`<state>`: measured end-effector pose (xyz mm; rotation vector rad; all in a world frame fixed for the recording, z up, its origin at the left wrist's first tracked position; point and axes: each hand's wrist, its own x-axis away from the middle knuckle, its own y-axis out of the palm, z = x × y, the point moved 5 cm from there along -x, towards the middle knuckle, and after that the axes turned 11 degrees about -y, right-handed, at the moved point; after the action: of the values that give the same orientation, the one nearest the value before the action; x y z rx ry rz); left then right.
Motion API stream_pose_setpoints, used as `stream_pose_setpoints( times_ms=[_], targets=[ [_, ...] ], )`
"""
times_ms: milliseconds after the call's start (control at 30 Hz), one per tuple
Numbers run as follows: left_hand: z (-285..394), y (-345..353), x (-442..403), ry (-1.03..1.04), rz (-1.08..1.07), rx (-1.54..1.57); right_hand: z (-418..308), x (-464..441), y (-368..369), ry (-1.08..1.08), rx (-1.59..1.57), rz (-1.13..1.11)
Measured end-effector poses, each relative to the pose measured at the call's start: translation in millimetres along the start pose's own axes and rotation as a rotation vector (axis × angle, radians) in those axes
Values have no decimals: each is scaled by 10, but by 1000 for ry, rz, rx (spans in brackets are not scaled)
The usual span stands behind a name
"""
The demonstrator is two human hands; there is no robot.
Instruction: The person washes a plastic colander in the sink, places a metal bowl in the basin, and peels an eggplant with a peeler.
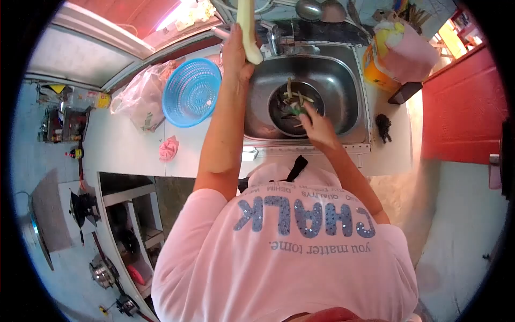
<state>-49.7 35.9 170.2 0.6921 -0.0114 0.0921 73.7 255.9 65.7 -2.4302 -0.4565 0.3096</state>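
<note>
My left hand [234,56] is raised near the faucet, its fingers wrapped round a long, pale peeled vegetable [248,32]. The vegetable stands almost upright, and its top runs out of view. Over the sink [343,80], my right hand [320,129] is closed on a small green tool [296,109] that looks like a peeler; its blade is hard to make out. Below that hand, a round metal bowl [276,110] sits in the basin with strips of peel [292,96] in it.
A blue plastic basket [192,92] stands left of the sink beside a plastic bag [145,99] and a pink cloth [168,148]. The faucet [273,37] is behind the basin. On the right are a yellow-orange container [378,70], a dark phone-like block [405,93] and a dark scrubber [383,127].
</note>
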Motion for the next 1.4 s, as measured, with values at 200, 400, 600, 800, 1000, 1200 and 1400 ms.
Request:
stream_pose_setpoints(
  times_ms=[200, 400, 600, 800, 1000, 1200, 1400],
  targets=[
    [-173, 263, 278, -141, -190, 189, -581, -344, -733, -154, -180, 296],
    [-367, 300, 404, -129, -115, 42, -1161, -579, -736, -214, -167, 243],
    [-359, 262, 371, -93, -72, 72, -1182, -549, -485, -231, -74, 193],
    [-312, -51, 103, -14, 135, 134, -795, -235, -87, -206, 26, 58],
    [-266, 0, 58, -52, -94, 83, -866, -363, -459, -136, -169, 218],
    [-360, 291, 338, -150, 2, 63, -1193, -731, -659, -237, -94, 285],
    [-352, 195, 362, -76, -7, 62, -1257, -627, -495, -309, 75, 195]
  ],
)
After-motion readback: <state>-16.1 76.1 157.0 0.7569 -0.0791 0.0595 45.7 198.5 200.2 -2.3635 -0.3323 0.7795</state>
